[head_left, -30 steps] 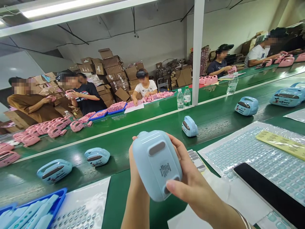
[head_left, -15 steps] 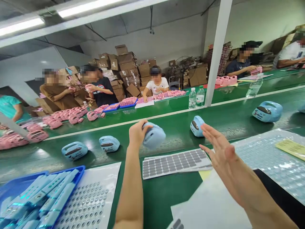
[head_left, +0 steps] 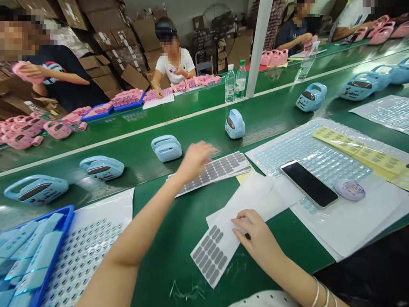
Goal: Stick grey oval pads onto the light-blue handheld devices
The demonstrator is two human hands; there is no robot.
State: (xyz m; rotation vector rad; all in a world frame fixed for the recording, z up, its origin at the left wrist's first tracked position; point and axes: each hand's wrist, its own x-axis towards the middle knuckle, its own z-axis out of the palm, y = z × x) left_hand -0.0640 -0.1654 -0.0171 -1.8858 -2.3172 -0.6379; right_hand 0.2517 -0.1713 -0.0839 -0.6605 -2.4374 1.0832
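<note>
By the right hand point(head_left: 259, 239), grey-sticker sheet point(head_left: 209, 257) at fingertips point(head_left: 235, 221), left hand point(head_left: 197, 158) apart

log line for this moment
left hand: over grey sticker sheet | right hand: at part-bare sticker sheet | blue case nearest left hand: on green belt

On the left, parts point(head_left: 35, 256) in a tray point(head_left: 69, 218) beside a page point(head_left: 86, 238). Behind the left hand point(head_left: 196, 160), a sticker sheet point(head_left: 222, 168); just left of the right hand point(head_left: 257, 236), a sticker card point(head_left: 211, 255). On the right, a phone point(head_left: 308, 183) on papers point(head_left: 348, 226). Farther back, toys point(head_left: 168, 149) along the belt point(head_left: 203, 123), then two bottles point(head_left: 229, 87) beside a post point(head_left: 259, 47).
</note>
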